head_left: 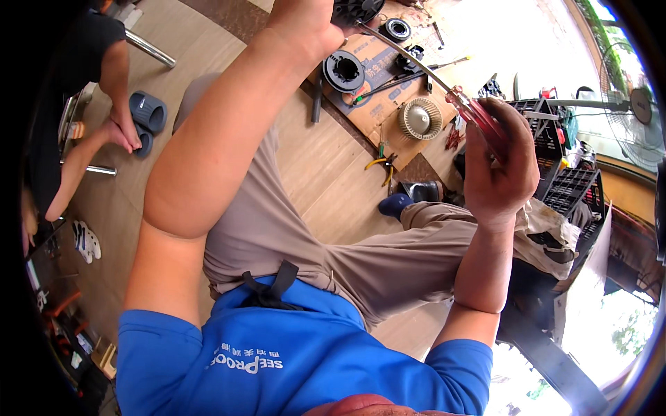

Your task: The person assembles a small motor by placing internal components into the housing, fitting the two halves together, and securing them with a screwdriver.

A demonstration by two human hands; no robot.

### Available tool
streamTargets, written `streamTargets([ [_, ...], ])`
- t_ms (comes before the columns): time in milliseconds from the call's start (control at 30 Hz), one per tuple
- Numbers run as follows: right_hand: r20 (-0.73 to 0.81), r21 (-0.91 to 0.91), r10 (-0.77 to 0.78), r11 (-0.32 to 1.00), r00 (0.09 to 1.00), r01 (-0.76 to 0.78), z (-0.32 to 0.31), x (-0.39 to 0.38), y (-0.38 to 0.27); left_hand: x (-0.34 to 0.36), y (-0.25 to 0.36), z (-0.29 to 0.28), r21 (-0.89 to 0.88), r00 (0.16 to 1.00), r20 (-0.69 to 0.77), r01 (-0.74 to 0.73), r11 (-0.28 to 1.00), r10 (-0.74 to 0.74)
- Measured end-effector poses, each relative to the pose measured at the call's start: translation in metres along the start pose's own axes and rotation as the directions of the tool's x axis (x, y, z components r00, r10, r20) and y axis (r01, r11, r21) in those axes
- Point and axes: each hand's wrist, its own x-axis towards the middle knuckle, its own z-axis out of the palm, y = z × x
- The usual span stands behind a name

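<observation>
Right hand [501, 161] at three o'clock is clamped on a long red-handled screwdriver [479, 118], its shaft running up to a black round ribbed part [355, 10] gripped by the left hand [305, 24] at twelve o'clock. Work looks mid-way, probably; other parts lie loose on the brown cardboard sheet [378, 104].

The right hand [501, 161] is gripping a long screwdriver [444, 87] by its red handle, its shaft reaching up to a black round part [355, 10] that the left hand [305, 24] is holding; a beige fan wheel [420, 118] is lying on cardboard [378, 104] below
</observation>
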Motion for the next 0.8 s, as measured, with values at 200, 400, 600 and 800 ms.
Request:
streamTargets([
  [200, -0.031, -0.025, 0.019, 1.000, 0.999, -0.020, -0.003, -0.004, 0.006, 0.001, -0.002, 0.001, -0.050, 0.999, 0.024, 0.035, 0.998, -0.034],
  [400, 0.009, -0.064, 0.073, 0.995, 0.997, -0.072, -0.004, 0.004, -0.006, -0.005, 0.000, 0.001, -0.063, 0.999, -0.027, 0.045, 0.997, -0.046],
  [600, 0.018, -0.069, 0.029, 0.997, 0.999, -0.027, -0.005, 0.010, -0.004, -0.020, 0.000, 0.023, -0.145, 0.991, -0.072, -0.118, 0.982, 0.109],
  [800, 0.177, -0.026, 0.227, 0.974, 0.958, -0.226, -0.002, 0.002, 0.007, -0.015, 0.005, 0.017, 0.002, 0.989, -0.090, -0.114, 0.994, 0.113],
])
